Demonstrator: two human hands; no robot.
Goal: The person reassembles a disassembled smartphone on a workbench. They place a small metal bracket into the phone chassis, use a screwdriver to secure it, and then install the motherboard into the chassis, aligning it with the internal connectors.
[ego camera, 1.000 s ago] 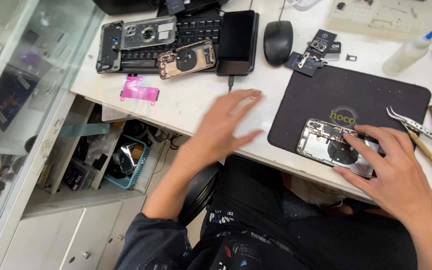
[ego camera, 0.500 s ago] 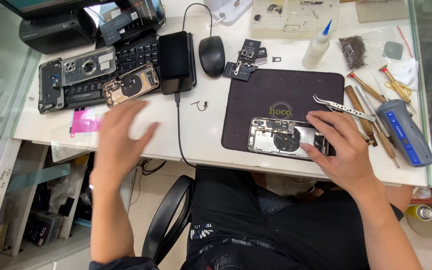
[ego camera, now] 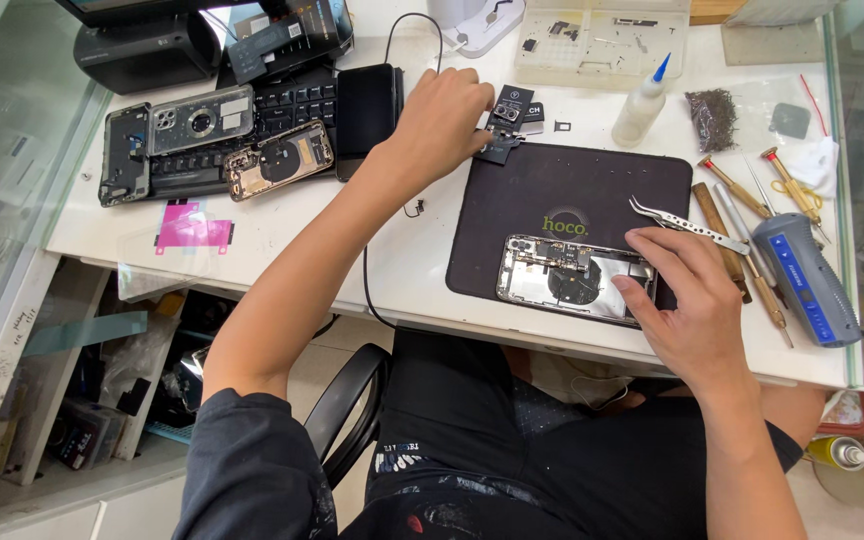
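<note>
While the right hand (ego camera: 687, 300) steadies it, the opened phone (ego camera: 574, 279) lies crosswise.

View: a single head camera, worn by the person seated at the surface (ego camera: 282, 225).
Direction: looks steeply down and forward, across the person's lap to the far edge of the surface.
Distance: near; both forearms run up from the bottom edge, and the hands fall in the upper and middle part of the picture.
Centre: the dark mat (ego camera: 552, 190) lies a little right of the middle.
Left margin: a glass panel and shelves below the surface.
Right margin: a glass edge beside the tools.
Bottom: the chair and the person's dark clothes.
Shared ground: none, since there is only one view.
</note>
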